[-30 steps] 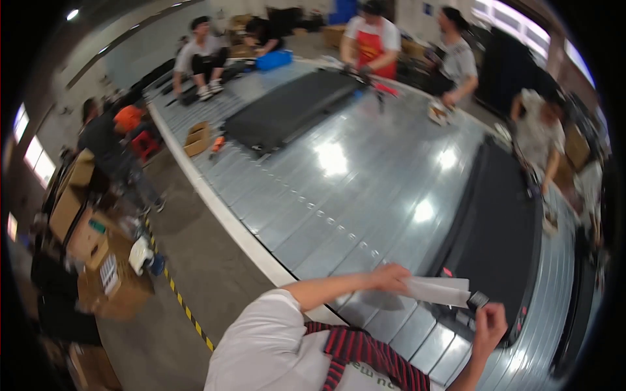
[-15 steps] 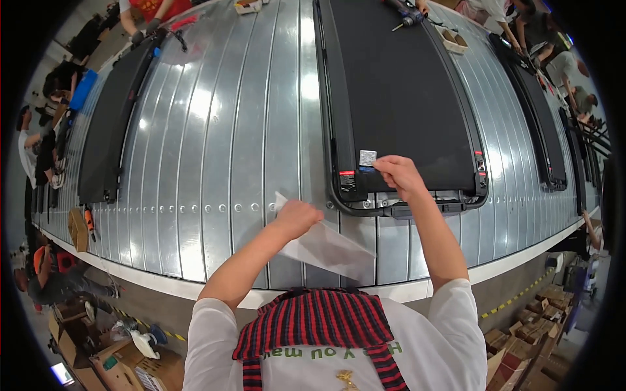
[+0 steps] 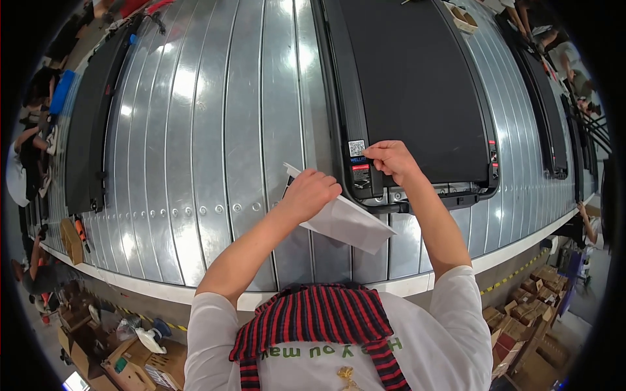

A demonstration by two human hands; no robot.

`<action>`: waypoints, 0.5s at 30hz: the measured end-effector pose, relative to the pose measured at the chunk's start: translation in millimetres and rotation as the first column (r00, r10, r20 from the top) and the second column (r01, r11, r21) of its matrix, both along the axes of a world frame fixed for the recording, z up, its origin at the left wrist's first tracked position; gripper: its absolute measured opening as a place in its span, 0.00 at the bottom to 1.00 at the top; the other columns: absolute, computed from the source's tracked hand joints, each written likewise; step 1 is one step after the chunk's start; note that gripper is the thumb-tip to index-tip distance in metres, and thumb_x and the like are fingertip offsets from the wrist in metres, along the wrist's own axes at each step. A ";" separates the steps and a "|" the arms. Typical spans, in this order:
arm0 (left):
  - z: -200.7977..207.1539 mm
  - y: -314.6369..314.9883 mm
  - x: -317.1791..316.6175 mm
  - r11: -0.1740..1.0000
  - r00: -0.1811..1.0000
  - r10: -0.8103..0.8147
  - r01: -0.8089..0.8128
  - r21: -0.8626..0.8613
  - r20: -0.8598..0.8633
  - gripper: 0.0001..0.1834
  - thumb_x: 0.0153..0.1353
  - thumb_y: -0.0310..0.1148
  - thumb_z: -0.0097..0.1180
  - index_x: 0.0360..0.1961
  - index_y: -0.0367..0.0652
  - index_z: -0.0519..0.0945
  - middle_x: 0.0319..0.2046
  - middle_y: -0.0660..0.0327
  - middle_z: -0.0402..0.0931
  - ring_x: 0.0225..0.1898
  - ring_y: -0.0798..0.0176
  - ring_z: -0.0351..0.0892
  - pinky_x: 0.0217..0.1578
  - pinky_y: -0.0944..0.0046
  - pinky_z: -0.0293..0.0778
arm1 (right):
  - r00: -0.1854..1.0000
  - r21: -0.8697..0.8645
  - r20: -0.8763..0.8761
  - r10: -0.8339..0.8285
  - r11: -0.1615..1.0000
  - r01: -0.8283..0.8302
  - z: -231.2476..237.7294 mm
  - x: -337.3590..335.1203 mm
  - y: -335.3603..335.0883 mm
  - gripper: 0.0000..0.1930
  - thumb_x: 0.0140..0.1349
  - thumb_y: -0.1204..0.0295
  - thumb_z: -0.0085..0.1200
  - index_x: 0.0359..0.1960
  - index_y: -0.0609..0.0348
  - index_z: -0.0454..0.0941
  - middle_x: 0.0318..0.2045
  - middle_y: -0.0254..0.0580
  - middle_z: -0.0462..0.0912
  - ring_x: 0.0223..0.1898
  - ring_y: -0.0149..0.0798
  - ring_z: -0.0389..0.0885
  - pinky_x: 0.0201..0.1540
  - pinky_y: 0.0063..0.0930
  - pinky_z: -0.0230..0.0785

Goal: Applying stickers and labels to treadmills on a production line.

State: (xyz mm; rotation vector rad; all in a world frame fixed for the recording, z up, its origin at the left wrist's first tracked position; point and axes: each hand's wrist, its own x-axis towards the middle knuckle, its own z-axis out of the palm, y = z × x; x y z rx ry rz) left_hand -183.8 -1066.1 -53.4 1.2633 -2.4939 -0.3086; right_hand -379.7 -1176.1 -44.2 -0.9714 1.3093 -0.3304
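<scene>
My right hand pinches the edge of a small white square sticker with a printed code. The sticker lies over the side rail of a black treadmill deck, just above a red and black warning label. Whether it touches the rail all over, I cannot tell. In my left hand is a white sheet, held by its upper part with the fingers closed. The sheet slants down to the right above the metal table, near the deck's frame corner.
The deck rests on a slatted metal table with a white front edge. More black decks lie left and right. A small tray stands beyond the deck, an orange-handled tool at left. Cardboard boxes fill the floor.
My right hand has brought the sticker left onto the side rail, above the warning label. My left hand and the sheet have moved slightly up and right. The whole view has shifted.
</scene>
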 end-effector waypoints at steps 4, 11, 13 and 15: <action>3.0 -5.7 -4.4 0.999 0.998 -0.042 0.041 -0.018 -0.044 0.01 0.44 0.27 0.46 0.19 0.47 0.70 0.21 0.65 0.68 0.30 0.64 0.71 0.35 0.66 0.64 | 1.000 0.003 -0.018 -0.017 1.000 0.017 -7.8 -2.6 -0.3 0.05 0.49 0.73 0.55 0.23 0.62 0.75 0.11 0.30 0.68 0.10 0.19 0.58 0.10 0.14 0.44; 2.4 -10.0 -4.9 0.994 0.998 -0.055 0.053 0.100 0.011 0.05 0.44 0.25 0.45 0.25 0.45 0.70 0.26 0.64 0.71 0.33 0.62 0.71 0.38 0.64 0.64 | 0.999 0.007 -0.045 -0.031 0.999 0.032 -5.8 1.3 -0.7 0.05 0.49 0.74 0.54 0.23 0.63 0.75 0.11 0.31 0.68 0.10 0.20 0.56 0.11 0.16 0.43; 1.3 -9.0 -4.2 0.994 0.999 -0.051 0.051 0.099 -0.003 0.05 0.44 0.25 0.45 0.25 0.45 0.70 0.27 0.64 0.71 0.33 0.62 0.71 0.38 0.64 0.64 | 0.999 0.013 -0.034 -0.041 0.999 0.042 -4.5 1.2 -0.1 0.04 0.49 0.74 0.54 0.23 0.63 0.75 0.11 0.31 0.68 0.10 0.20 0.57 0.10 0.16 0.43; 1.2 -8.5 -3.5 0.993 0.999 -0.050 0.050 0.107 -0.003 0.05 0.44 0.25 0.45 0.25 0.45 0.70 0.27 0.64 0.71 0.33 0.62 0.71 0.37 0.64 0.64 | 0.998 0.018 -0.023 -0.052 0.998 0.052 -4.0 1.2 0.3 0.04 0.49 0.75 0.54 0.23 0.63 0.75 0.11 0.31 0.68 0.10 0.21 0.57 0.10 0.16 0.44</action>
